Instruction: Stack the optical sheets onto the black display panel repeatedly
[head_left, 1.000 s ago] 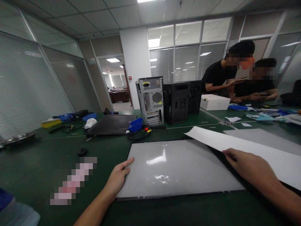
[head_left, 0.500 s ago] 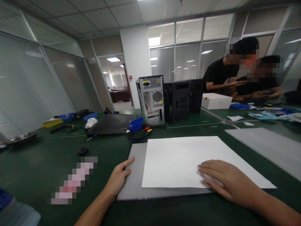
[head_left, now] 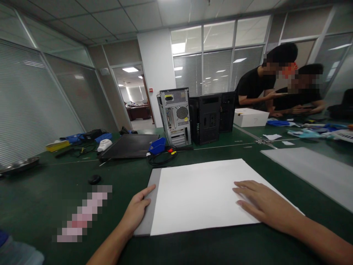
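Observation:
A large white sheet [head_left: 198, 195] lies over a thin, dark-edged grey panel [head_left: 142, 224], and only a strip of the panel shows along its left side. At that left edge my left hand [head_left: 136, 211] holds the panel, index finger and thumb stretched over the top; its other fingers are mostly hidden. My right hand [head_left: 264, 202] rests on the right part of the sheet, palm down, with its fingers spread.
Behind the sheet lie a blue holder [head_left: 157, 145] with black cable and a dark flat screen [head_left: 129, 145]. Computer cases [head_left: 176, 117] stand farther back. Another grey panel [head_left: 306, 165] is at right, a black round object [head_left: 94, 179] at left. Two people [head_left: 255, 86] are across the table.
The white sheet has slid left and toward me, covering more of the grey panel. My right hand has stayed on it; my left hand keeps its place at the panel edge.

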Demonstrator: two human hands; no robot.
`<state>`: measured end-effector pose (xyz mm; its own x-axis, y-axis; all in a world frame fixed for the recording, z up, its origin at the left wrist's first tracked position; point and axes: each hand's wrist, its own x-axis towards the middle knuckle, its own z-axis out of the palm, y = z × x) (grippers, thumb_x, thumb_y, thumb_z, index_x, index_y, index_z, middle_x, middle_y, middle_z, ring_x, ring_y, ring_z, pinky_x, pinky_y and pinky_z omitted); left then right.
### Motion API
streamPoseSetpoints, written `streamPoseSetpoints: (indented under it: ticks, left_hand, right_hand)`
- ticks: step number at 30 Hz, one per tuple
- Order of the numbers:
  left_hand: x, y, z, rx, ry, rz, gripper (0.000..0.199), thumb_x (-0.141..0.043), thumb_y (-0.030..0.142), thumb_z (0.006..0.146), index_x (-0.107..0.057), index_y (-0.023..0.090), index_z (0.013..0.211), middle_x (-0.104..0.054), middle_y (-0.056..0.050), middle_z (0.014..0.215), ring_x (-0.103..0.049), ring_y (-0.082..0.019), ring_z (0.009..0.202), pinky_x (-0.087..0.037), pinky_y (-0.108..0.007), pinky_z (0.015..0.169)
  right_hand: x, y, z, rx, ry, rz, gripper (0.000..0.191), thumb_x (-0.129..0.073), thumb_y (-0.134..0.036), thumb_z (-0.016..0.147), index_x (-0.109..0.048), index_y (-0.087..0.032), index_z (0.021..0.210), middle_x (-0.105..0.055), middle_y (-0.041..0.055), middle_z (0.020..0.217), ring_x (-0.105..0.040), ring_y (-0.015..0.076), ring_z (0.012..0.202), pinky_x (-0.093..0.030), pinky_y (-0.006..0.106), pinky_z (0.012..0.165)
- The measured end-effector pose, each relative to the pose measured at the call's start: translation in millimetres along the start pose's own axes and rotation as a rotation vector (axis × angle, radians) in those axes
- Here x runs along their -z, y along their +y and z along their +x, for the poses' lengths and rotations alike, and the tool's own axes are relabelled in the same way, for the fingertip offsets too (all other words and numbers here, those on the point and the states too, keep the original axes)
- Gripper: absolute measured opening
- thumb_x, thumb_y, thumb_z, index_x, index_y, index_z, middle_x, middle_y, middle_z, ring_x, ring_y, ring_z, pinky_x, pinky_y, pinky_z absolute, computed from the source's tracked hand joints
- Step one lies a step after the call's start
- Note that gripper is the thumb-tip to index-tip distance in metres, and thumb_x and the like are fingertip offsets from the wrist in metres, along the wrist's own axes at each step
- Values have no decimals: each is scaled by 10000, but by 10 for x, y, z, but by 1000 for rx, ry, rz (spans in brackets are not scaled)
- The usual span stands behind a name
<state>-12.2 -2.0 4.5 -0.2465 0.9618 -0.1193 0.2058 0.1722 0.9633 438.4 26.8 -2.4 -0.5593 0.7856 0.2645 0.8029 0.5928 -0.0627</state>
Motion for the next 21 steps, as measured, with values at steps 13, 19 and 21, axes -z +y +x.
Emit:
streamPoseSetpoints:
  ticks: [13,19,21]
  left_hand:
    - [-50,-14,8,-89,-52,-83,647,-714,274,618,-596,129,1238,-567,-132,1337,-596,-254,1097,-460,-314,896]
    - [-76,15,-3,57,-141,-295,744,-614,127,563,-531,153,1302,-686,-93,1133,-665,-216,823,-500,-311,708]
    - [-83,37,-20,84,-132,-304,726,-582,118,558,-551,166,1283,-705,-71,1078,-661,-192,761,-493,-288,654]
  right_hand:
    - [45,-304,-7,79,-85,104,663,-442,-565,871,-225,-360,1463,-270,7,1494,-328,298,1331,-315,538,1070]
    - [-8,457,2,-231,90,-92,654,-389,-582,873,-317,-275,1446,-358,65,1455,-358,290,1309,-306,519,1071]
    - [-56,961,-126,-403,194,-195,711,-402,-598,849,-371,-174,1419,-374,144,1429,-374,328,1285,-315,511,1059]
